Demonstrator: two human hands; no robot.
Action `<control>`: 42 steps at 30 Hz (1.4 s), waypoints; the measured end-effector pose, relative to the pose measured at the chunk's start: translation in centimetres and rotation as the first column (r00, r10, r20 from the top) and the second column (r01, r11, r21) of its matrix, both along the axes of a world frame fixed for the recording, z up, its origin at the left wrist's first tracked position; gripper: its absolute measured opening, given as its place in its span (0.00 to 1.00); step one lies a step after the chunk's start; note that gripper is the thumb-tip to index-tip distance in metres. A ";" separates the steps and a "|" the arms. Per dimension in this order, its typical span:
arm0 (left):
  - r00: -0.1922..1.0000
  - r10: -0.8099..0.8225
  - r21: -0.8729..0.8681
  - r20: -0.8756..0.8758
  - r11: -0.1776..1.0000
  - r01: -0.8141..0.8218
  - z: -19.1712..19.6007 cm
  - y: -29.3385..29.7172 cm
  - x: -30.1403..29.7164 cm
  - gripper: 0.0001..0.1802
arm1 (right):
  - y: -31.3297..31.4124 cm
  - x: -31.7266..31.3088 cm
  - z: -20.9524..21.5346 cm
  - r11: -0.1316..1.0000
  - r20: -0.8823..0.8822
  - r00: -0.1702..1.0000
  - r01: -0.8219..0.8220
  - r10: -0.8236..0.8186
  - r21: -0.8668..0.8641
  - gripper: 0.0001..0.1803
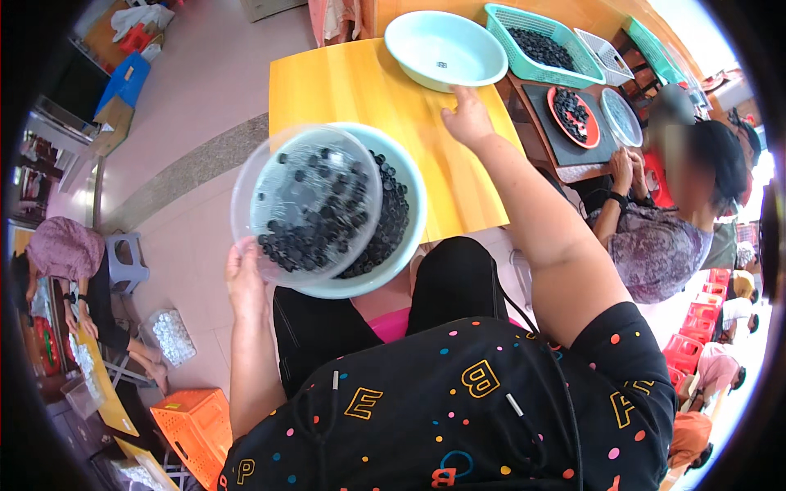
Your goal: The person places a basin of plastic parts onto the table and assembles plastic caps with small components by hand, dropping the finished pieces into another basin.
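At its lower left rim, my left hand grips a round clear plastic tray. The tray is tilted over a pale blue basin and holds many small black round pieces. More black pieces lie in the basin, partly hidden behind the tray. My right arm stretches forward over the yellow table. Its hand has thumb and forefinger apart, with the fingertips at the near rim of a second pale blue basin. That basin shows no black pieces inside.
A green basket of black pieces stands at the far right. Beside it, a red plate with black pieces lies on a dark mat, before a seated person. Another person works at the left, near an orange crate.
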State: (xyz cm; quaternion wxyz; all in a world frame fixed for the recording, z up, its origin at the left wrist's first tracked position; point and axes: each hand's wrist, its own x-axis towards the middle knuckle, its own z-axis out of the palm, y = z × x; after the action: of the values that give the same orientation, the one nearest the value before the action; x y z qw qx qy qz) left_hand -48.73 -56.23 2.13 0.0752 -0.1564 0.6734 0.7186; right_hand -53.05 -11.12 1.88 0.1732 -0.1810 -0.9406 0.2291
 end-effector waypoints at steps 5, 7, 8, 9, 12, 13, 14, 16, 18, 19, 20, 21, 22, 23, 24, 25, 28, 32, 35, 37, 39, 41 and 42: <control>0.993 -0.115 -0.084 -0.036 0.990 0.111 0.4 3.4 -0.5 0.11 | 4.4 -5.0 -2.1 0.958 0.125 0.982 0.106 -0.143 0.267 0.33; 0.992 -0.119 -0.101 -0.029 0.988 0.115 0.3 3.7 -0.7 0.11 | 5.2 -6.0 -2.4 0.955 0.152 0.975 0.117 -0.163 0.274 0.34; 0.991 -0.136 -0.116 -0.021 0.984 0.132 0.3 3.9 -0.9 0.11 | 5.8 -6.2 -2.4 0.945 0.189 0.970 0.087 -0.153 0.316 0.28; 0.992 -0.126 -0.118 -0.015 0.985 0.123 0.3 3.9 -0.8 0.11 | 5.9 -6.1 -2.5 0.934 0.233 0.962 0.052 -0.142 0.354 0.23; 0.992 -0.122 -0.143 -0.024 0.983 0.117 0.4 4.7 -0.9 0.12 | 6.1 -4.7 -2.0 0.895 0.226 0.971 -0.030 -0.080 0.444 0.13; 0.994 -0.112 -0.112 -0.017 0.988 0.110 0.2 4.8 -1.0 0.12 | 5.7 -3.7 -2.1 0.866 0.173 0.985 -0.061 -0.029 0.496 0.07; 0.995 -0.104 -0.079 -0.010 0.992 0.103 0.0 5.0 -1.1 0.12 | 5.6 -2.1 -2.5 0.867 0.182 0.983 -0.071 -0.024 0.493 0.07; 0.992 -0.122 -0.082 -0.017 0.989 0.120 -0.2 5.7 -1.7 0.13 | 5.3 1.6 -2.8 0.815 0.082 0.991 -0.135 0.108 0.563 0.05; 0.990 -0.139 -0.085 -0.021 0.987 0.137 0.2 6.4 -1.9 0.13 | 4.0 6.0 -1.7 0.815 0.022 0.980 -0.177 0.197 0.551 0.05; 0.987 -0.160 -0.078 -0.035 0.985 0.157 0.6 7.2 -2.1 0.13 | 3.9 8.2 -1.4 0.827 0.029 0.976 -0.197 0.214 0.527 0.05; 0.983 -0.177 -0.074 -0.049 0.982 0.173 1.0 7.6 -2.3 0.13 | 3.6 10.1 -1.2 0.839 0.032 0.972 -0.218 0.233 0.499 0.06; 0.982 -0.184 -0.070 -0.049 0.981 0.180 1.1 7.9 -2.5 0.13 | 3.1 11.9 -1.1 0.853 0.013 0.974 -0.205 0.227 0.480 0.06; 0.980 -0.197 -0.098 -0.025 0.976 0.193 1.1 8.3 -2.8 0.13 | 2.8 13.5 -1.0 0.865 -0.006 0.976 -0.190 0.218 0.465 0.07; 0.978 -0.209 -0.124 -0.003 0.970 0.208 1.1 8.7 -3.1 0.13 | 2.3 14.8 -0.7 0.876 -0.016 0.979 -0.177 0.205 0.449 0.07; 0.976 -0.220 -0.113 -0.006 0.969 0.218 1.1 9.1 -3.6 0.13 | 2.2 16.0 -0.6 0.888 0.007 0.987 -0.149 0.162 0.434 0.07; 0.970 -0.244 -0.219 -0.005 0.947 0.237 1.1 9.5 -4.2 0.13 | 2.3 16.9 -0.5 0.895 -0.012 0.988 -0.136 0.156 0.426 0.07; 0.940 -0.340 -0.428 -0.005 0.851 0.306 0.9 11.2 -5.8 0.14 | 3.8 19.3 0.1 0.912 0.013 0.991 -0.125 0.130 0.391 0.10; 0.832 -0.521 -0.850 -0.190 0.511 0.126 -1.0 11.9 -8.1 0.27 | 2.4 19.7 0.6 0.920 0.074 0.997 -0.061 0.035 0.387 0.22; 0.594 -0.639 -0.872 -0.488 0.333 -0.359 -1.9 11.6 -8.1 0.28 | 0.5 18.6 1.0 0.949 -0.027 0.995 -0.086 0.098 0.303 0.24; 0.533 -0.740 -0.911 -0.412 0.338 -0.234 0.2 14.0 -7.4 0.26 | -0.5 17.7 2.9 0.948 -0.131 0.975 -0.137 0.180 0.286 0.17; 0.516 -0.833 -0.949 -0.201 0.296 0.107 0.5 15.1 -7.0 0.23 | -1.2 16.9 3.6 0.948 -0.140 0.960 -0.206 0.244 0.241 0.15; 0.470 -0.874 -0.903 -0.127 0.298 0.309 -1.4 16.3 -6.2 0.22 | -1.9 15.5 3.3 0.902 -0.187 0.890 -0.377 0.416 0.210 0.10; 0.428 -0.890 -0.912 -0.159 0.298 0.283 -1.8 16.9 -5.8 0.23 | -1.9 14.8 3.0 0.893 -0.196 0.875 -0.409 0.442 0.187 0.10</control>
State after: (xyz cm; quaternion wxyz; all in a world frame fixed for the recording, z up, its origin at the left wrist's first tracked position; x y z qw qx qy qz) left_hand -54.55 -39.35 0.37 0.0411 0.3779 0.8894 0.2541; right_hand -38.23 -13.00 4.88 0.2399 0.0715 -0.9440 0.2148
